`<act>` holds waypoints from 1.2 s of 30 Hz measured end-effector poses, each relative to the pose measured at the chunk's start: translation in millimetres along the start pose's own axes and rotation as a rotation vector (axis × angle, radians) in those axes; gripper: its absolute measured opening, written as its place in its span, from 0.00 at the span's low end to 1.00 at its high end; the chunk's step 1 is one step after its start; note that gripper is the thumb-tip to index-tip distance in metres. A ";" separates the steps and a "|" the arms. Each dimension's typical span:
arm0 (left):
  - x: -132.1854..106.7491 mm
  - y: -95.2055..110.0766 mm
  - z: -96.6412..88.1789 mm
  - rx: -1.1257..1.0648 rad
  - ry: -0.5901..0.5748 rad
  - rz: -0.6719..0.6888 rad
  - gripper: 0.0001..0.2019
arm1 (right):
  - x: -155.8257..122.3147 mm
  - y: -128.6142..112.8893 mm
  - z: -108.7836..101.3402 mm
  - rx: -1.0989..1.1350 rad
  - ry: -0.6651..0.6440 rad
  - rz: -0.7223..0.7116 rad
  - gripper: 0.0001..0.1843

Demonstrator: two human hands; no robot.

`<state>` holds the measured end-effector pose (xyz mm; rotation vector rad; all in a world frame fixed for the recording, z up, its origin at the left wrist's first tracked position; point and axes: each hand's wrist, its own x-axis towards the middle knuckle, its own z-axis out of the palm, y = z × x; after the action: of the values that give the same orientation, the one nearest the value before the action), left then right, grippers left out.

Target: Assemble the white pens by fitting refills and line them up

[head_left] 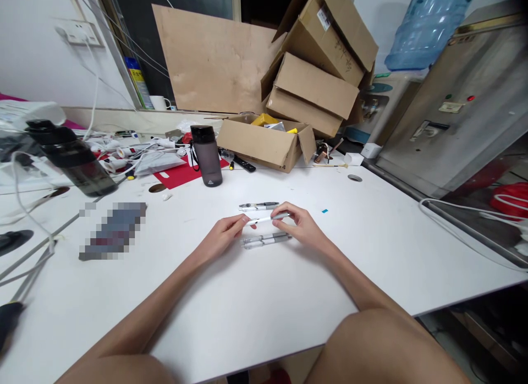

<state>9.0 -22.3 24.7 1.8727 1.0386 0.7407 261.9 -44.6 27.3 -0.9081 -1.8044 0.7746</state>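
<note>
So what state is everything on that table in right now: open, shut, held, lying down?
Pen: held level between left hand and right hand.
Pens on table: lying flat, near the hands.
Far pen: lying flat, untouched.
Grey bottle: upright, lid shut.
Dark bottle: tilted, lid on.
Cardboard box: open.

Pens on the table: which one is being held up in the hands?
The middle pen, gripped by the left hand and right hand. The others lie flat on the table.
</note>
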 end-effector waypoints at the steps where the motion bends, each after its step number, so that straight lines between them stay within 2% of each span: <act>1: 0.0 0.0 0.0 -0.001 0.001 0.003 0.22 | -0.2 0.0 0.3 0.019 -0.008 0.015 0.06; 6: 0.1 0.3 0.9 0.005 -0.001 0.002 0.24 | -0.6 1.7 0.9 0.012 0.012 0.080 0.08; 12: 0.4 -2.2 2.8 -0.045 0.000 -0.034 0.25 | 1.7 3.0 0.4 0.061 0.053 -0.013 0.06; 19: 1.1 -6.1 3.3 -0.077 -0.042 -0.082 0.27 | 2.1 2.1 0.3 0.126 0.061 -0.052 0.04; 26: 0.4 -5.8 3.3 -0.121 -0.068 -0.097 0.28 | 2.6 8.0 -2.2 0.124 0.075 -0.047 0.04; 31: 2.2 -10.2 4.2 -0.184 -0.041 -0.107 0.27 | 3.8 6.1 -4.4 0.153 0.119 -0.022 0.03; 36: 4.4 -12.7 2.3 -0.248 0.009 -0.108 0.26 | 5.9 4.1 -5.0 0.192 0.184 0.024 0.11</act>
<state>8.2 -15.7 12.9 1.5912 0.9966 0.7769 265.9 -36.9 28.4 -0.8471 -1.5335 0.8351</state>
